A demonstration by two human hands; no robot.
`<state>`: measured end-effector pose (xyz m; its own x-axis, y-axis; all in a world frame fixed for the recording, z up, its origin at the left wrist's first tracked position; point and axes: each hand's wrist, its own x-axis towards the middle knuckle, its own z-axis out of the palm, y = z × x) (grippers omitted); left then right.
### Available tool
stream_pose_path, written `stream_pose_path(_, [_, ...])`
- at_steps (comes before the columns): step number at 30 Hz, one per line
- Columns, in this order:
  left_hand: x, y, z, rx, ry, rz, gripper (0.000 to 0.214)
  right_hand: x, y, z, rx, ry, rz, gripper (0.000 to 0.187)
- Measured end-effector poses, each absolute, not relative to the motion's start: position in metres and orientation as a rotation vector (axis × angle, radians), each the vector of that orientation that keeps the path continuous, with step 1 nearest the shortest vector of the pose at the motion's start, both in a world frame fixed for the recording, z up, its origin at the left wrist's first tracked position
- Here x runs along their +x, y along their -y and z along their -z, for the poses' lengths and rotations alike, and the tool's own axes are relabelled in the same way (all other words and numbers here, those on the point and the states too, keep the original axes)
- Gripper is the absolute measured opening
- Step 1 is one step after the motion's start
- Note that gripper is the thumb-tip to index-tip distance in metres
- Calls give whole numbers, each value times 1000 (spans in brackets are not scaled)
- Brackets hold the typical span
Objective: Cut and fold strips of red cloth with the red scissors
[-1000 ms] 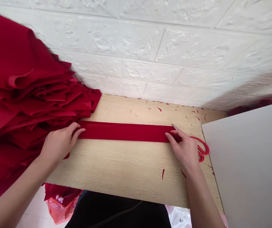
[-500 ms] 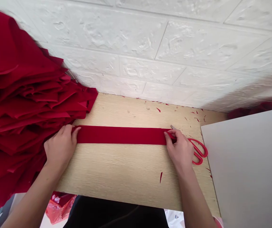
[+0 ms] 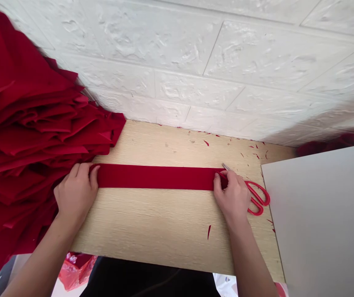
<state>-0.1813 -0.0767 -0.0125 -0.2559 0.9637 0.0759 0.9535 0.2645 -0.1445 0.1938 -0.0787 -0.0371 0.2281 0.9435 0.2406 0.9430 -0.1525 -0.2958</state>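
Red strip (image 3: 155,177) seemingly straightened flat | ends pinched by left hand (image 3: 75,192), right hand (image 3: 232,196), not yet released | scissors (image 3: 258,202) near counter's (image 3: 152,222) right edge

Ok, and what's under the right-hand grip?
A red strip runs in under the right-hand grip. Scissors show only their metal tip and red handles; their middle is covered, and the strip's end mostly too.
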Motion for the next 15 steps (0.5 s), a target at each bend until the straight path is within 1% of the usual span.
stream_pose_path(5, [-179,74,9,-1788,2492,-58,43,192,77,36,-2232,1719,-17,25])
stream_pose_path(10, [-179,74,6,-1782,2521,-58,42,191,75,34,-2278,1712,30,26])
stream_pose_path(15, [-177,74,4,-1757,2539,-141,43,190,74,33,-2309,1742,38,28])
